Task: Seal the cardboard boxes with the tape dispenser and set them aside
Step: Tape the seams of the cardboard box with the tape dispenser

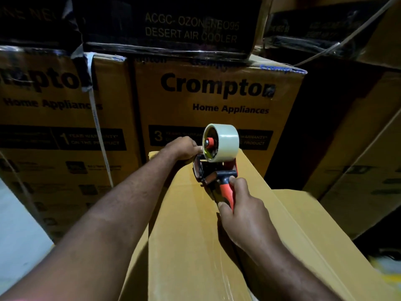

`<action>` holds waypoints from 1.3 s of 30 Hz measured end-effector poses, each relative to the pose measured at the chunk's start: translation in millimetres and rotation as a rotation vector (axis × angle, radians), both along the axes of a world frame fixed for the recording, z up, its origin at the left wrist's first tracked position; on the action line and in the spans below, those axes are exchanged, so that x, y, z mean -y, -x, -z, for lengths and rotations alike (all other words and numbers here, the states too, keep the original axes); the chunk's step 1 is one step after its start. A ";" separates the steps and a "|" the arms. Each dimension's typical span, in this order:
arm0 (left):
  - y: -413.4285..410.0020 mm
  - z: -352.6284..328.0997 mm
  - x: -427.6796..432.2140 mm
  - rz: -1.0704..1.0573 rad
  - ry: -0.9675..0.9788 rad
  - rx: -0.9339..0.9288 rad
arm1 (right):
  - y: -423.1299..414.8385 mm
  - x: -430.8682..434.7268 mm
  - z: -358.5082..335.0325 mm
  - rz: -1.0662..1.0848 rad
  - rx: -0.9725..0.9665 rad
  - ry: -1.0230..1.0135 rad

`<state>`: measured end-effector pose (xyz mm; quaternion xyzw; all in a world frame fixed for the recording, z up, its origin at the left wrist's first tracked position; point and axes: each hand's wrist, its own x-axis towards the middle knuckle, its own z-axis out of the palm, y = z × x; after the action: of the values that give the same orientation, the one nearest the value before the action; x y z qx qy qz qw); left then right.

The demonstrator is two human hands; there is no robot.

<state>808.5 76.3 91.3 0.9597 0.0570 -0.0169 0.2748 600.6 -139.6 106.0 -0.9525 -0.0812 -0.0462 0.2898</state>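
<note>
The plain brown cardboard box (191,246) lies lengthwise in front of you. Your right hand (240,205) is wrapped tight around the handle of the red-and-black pistol-grip tape dispenser (217,172), held low over the box's top near its far end. A pale roll of packing tape (224,144) sits on the dispenser's frame. Your left hand (184,147) rests at the box's far edge, just beside the roll; whether its fingers pinch anything cannot be told. Beyond stand stacked yellow-brown "Crompton Home Appliances" cartons (217,118), with a black-wrapped "Desert Air Cooler" carton (173,25) on top.
</note>
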 end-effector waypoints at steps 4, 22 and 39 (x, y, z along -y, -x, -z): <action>5.2 0.2 2.8 -0.013 -0.075 0.036 | 9.2 6.5 -10.9 -0.019 -0.011 0.030; 86.6 7.3 30.4 0.332 -0.491 -0.043 | 92.8 49.9 -27.1 -0.002 -0.105 0.097; 305.3 -3.3 83.3 0.280 -0.434 -0.111 | 107.2 53.6 -19.1 0.028 -0.039 0.095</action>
<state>503.2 -7.1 94.7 0.9923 -0.0591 -0.0945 0.0540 493.5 -193.2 125.0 -0.9670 -0.0641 -0.0279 0.2451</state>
